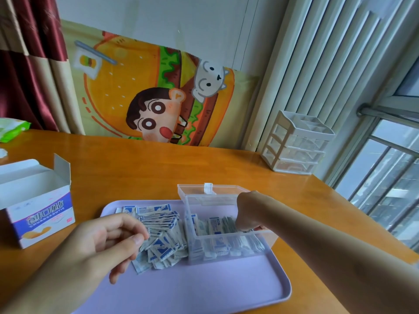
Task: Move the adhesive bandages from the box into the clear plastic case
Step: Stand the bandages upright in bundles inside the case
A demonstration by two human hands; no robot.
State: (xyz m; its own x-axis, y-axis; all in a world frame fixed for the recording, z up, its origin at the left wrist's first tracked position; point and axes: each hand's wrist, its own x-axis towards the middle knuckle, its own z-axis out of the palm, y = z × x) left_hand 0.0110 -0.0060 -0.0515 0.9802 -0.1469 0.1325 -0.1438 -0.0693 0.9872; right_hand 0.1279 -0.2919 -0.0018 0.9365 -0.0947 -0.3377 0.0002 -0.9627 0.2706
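A pile of blue-and-white adhesive bandages lies on a lilac tray. To its right on the tray stands the clear plastic case, lid tipped back, with several bandages inside. My right hand reaches down into the case, its fingers curled around bandages there; the fingertips are partly hidden by the wall. My left hand hovers at the pile's left edge with its fingers loosely curled. The thumb and forefinger meet the nearest bandages, and I cannot tell whether they pinch one. The open bandage box stands on the table at the left.
The tray sits on an orange wooden table. A small white drawer unit stands at the back right by the window. A green packet lies at the far left edge. A cartoon-print cloth hangs behind the table.
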